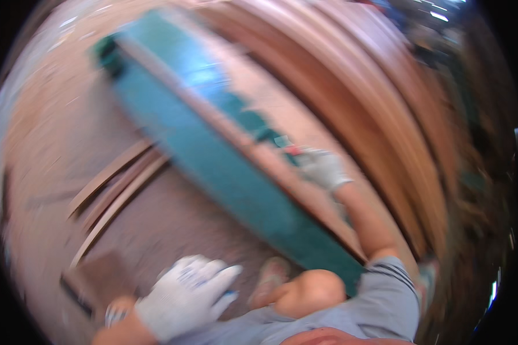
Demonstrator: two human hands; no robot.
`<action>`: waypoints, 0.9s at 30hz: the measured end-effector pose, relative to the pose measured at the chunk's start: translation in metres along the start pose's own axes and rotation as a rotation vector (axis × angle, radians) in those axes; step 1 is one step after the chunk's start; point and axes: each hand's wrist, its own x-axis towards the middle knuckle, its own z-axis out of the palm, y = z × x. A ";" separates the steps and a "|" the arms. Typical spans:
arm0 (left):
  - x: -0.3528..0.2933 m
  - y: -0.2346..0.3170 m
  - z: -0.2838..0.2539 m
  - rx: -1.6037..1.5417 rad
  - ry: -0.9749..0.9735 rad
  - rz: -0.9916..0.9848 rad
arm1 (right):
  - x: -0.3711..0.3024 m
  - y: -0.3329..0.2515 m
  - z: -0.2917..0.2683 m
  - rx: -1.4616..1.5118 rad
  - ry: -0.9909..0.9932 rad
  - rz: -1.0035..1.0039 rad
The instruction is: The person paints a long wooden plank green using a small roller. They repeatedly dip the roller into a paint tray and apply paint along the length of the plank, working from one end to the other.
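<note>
Hovering nearest, left hand [184, 296] in white glove was spread flat, holding nothing, likely for balance. Right hand [323, 168], gloved, reached out onto wooden board [282, 115] lying along teal machine bed [224, 167], apparently steadying it; grip blurred, cannot tell how closed. Thin wood strips [118, 187] lay on floor [57, 144] left. Stacked boards [380, 115] stood beyond.

Dusty brown floor [172, 213], blurred
</note>
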 end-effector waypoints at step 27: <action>0.051 -0.061 0.010 -0.034 -0.202 0.008 | 0.021 -0.017 -0.002 0.065 -0.019 0.031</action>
